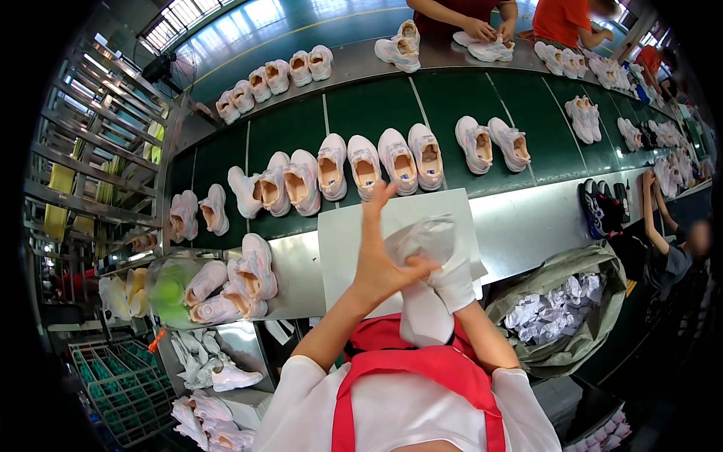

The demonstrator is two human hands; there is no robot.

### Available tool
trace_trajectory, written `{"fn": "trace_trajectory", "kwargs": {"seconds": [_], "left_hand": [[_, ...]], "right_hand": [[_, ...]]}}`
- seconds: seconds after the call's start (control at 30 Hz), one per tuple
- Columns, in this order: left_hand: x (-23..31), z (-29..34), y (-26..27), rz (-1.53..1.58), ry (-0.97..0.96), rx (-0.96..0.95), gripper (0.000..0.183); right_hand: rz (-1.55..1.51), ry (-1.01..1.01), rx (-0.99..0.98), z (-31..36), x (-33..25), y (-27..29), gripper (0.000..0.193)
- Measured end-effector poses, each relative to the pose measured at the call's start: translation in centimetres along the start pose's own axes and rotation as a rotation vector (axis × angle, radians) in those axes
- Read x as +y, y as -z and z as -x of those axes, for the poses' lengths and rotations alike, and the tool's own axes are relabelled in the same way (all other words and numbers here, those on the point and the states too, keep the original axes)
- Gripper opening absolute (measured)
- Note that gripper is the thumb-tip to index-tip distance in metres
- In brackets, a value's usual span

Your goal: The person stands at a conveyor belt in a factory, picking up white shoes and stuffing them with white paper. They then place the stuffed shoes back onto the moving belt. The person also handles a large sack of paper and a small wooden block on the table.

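Observation:
My left hand [380, 260] is bare and raised over a white board [343, 241], its fingers spread and pointing away from me. Its thumb reaches across to my right hand [453, 279], which wears a white glove. A pale shoe-shaped thing [426, 318] is in the gloved hand, close to my red apron [407, 365]. Motion smears its upper end and the gloved fingers, so its exact kind is unclear. Just beyond the board, a row of white-pink sneakers [364, 164] stands on the green belt [290, 113].
White-pink sneakers [256, 267] lie piled at the left of the metal bench [294, 275]. An open sack [561, 309] of crumpled paper stands at the right. A metal rack [105, 135] rises at far left. Across the belt, a co-worker's hands [482, 32] handle sneakers [489, 49].

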State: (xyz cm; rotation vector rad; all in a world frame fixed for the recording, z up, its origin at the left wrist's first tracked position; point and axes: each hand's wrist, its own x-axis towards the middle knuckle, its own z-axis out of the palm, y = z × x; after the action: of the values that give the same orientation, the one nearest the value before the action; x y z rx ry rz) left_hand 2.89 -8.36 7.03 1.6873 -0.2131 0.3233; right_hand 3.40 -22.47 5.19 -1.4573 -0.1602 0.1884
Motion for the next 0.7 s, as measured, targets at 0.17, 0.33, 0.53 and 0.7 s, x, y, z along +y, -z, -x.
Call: {"fn": "trace_trajectory", "kwargs": {"seconds": [0.17, 0.33, 0.53, 0.7], "left_hand": [[-1.6, 2.0, 0.1, -0.183, 0.302, -0.362, 0.101], [-3.6, 2.1, 0.5, -0.304, 0.248, -0.342, 0.087], [-7.9, 4.1, 2.9, 1.080, 0.943, -0.324, 0.093], [-6.3, 0.6, 2.5, 1.385, 1.007, -0.238, 0.084]], "right_hand": [[0.002, -0.060, 0.132, -0.7, -1.5, 0.1, 0.049], [0.050, -0.017, 0.225, -0.3, 0.2, 1.1, 0.043], [0.696, 0.978, -0.344, -1.7, -6.2, 1.6, 0.022], [0.635, 0.798, -0.568, -0.3, -1.6, -1.8, 0.036]]}}
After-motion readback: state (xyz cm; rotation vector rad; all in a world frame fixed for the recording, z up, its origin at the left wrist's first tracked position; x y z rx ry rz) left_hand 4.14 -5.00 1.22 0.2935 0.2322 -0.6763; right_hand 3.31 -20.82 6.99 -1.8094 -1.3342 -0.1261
